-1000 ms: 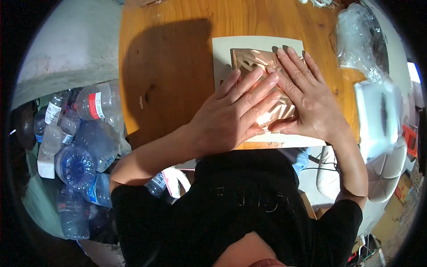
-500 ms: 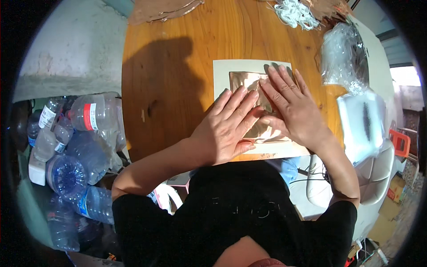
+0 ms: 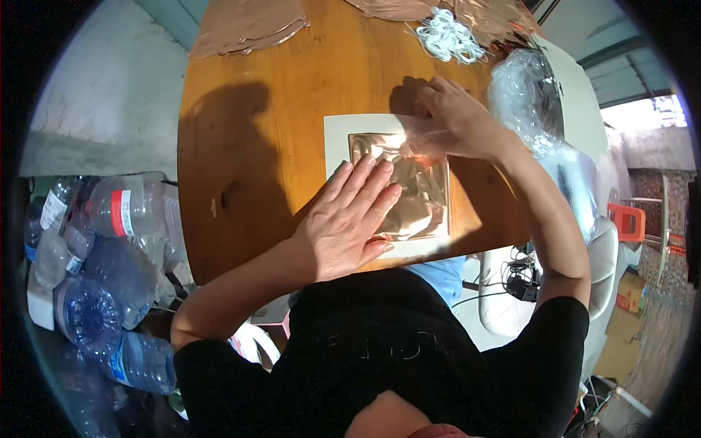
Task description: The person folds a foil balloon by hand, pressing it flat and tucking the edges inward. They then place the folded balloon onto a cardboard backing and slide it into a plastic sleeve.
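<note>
A shiny copper-coloured foil sheet lies on a larger cream-white board, near the table's front edge. Its surface is creased and reflects the light. My left hand rests flat over the foil's left part, fingers stretched out. Above the upper right of the board is my right hand, with its fingers curled in. Its fingertips are partly hidden, so what they hold, if anything, cannot be made out.
On the wooden table, a bundle of white string and more copper-coloured sheets lie at the far side. Clear plastic bags sit at the right. Plastic bottles are piled left of the table.
My right hand has lifted from flat on the foil to the board's upper right, its fingers now curled. My left hand stays flat on the foil. The view has shifted.
</note>
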A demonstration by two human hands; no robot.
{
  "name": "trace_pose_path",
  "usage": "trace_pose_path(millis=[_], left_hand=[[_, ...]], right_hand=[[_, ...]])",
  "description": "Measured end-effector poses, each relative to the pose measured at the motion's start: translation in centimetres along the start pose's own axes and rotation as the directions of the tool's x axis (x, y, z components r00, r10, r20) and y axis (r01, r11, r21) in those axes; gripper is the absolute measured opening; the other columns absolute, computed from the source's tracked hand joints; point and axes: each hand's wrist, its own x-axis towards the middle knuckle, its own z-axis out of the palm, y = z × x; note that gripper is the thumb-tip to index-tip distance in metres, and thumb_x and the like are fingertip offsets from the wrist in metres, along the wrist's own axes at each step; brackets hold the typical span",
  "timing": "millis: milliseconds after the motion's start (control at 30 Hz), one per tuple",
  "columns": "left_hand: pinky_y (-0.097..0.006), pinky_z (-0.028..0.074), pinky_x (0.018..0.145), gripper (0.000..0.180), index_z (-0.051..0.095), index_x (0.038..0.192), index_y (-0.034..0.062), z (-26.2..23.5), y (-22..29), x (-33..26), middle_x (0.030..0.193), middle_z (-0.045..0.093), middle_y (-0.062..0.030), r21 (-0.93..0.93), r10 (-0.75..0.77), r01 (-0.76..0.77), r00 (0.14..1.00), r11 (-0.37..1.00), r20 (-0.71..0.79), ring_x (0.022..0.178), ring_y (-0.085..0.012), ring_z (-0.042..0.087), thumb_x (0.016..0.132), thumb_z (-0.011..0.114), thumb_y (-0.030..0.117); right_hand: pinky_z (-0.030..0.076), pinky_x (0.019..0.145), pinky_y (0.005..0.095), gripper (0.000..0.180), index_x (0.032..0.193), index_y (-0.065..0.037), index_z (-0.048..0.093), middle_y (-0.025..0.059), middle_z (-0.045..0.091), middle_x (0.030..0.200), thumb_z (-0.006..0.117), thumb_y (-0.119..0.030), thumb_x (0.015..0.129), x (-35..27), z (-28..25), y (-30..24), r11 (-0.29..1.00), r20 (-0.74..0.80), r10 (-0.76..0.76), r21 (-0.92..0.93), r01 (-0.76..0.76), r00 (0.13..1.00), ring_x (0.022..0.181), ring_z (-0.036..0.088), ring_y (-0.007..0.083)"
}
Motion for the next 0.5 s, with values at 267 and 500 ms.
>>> trace_pose_path(millis=[267, 500], left_hand=[[-0.050, 0.010, 0.122, 0.076, 0.042, 0.147, 0.0041, -0.1, 0.1, 0.4, 0.159, 0.024, -0.0206, -0.019, 0.025, -0.025, 0.999, 1.000, 0.022, 0.150, -0.0378, 0.016, 0.090, 0.057, 0.053], [-0.047, 0.015, 0.121, 0.083, 0.033, 0.150, -0.0022, -2.4, -3.4, -0.8, 0.157, 0.026, -0.0250, -0.357, -0.090, 0.004, 0.970, 0.934, -0.227, 0.148, -0.0378, 0.022, 0.092, 0.060, 0.050]], right_hand=[[0.055, 0.070, 0.0309, 0.060, 0.116, 0.000, 0.062, 0.0099, 0.071, 0.098, 0.082, -0.043, 0.078, 1.9, -2.6, 2.0, 0.799, 0.540, -0.070, 0.534, -0.277, 0.839, 0.088, 0.067, 0.0182], [0.052, 0.059, 0.0252, 0.025, 0.099, -0.005, 0.069, 0.0018, 0.068, 0.083, 0.078, -0.024, 0.085, -2.5, -1.8, 3.4, 0.600, 0.374, 0.135, 0.706, -0.376, 0.918, 0.073, 0.063, 0.0105]])
